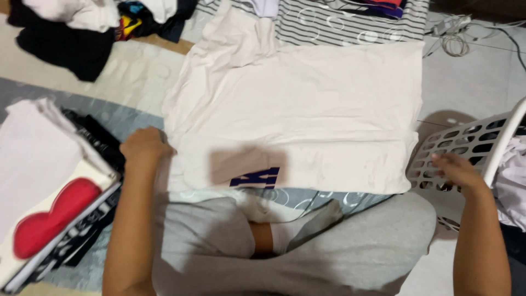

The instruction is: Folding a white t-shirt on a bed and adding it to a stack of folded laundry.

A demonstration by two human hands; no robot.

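A pale cream T-shirt (pixel 307 109) lies spread flat on the bedding in front of me, its near edge folded over so that some dark blue print shows. My left hand (pixel 143 147) grips the shirt's near left corner with closed fingers. My right hand (pixel 457 171) is off the shirt's right edge, fingers curled against the wall of a white plastic laundry basket (pixel 466 145); whether it grips the basket is unclear. My crossed legs in grey trousers (pixel 307 252) sit just below the shirt.
A stack of folded clothes (pixel 49 181), topped by a white piece with a red heart shape, stands at my left. Loose dark and white garments (pixel 71 33) are heaped at the far left. Striped bedding (pixel 350 22) and cables (pixel 455 38) lie beyond the shirt.
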